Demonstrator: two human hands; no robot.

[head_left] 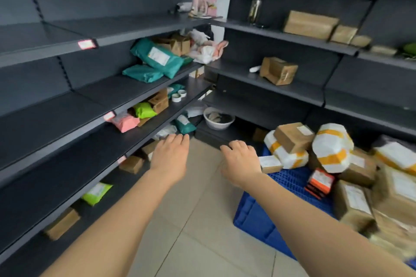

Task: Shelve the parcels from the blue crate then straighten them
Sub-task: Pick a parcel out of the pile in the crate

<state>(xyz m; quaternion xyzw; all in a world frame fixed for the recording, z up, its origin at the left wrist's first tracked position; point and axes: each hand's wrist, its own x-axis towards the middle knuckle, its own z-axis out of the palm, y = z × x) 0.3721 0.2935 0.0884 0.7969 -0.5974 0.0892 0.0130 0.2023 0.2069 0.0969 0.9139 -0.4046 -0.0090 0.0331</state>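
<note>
A parcel storeroom: dark metal shelving (139, 87) lines two walls, holding scattered mailers (157, 57) and boxes (278, 70) (some labelled), with a heaped blue crate (254, 213) on tiled floor (202, 220).

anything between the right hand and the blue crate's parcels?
No. In the head view the right hand, empty, hovers just left of the blue crate; the small white-labelled box sits right beside it.

Your count: one blue crate (254, 213); two white-and-orange wrapped parcels (333, 148) on top of its pile; one orange-and-black box (319, 183). Left shelves: two teal mailer bags (157, 57), one pink mailer (125, 122), two lime-green mailers (144, 110), two tape rolls (179, 95). One steel bottle (255, 8). One white basin (218, 118).
</note>
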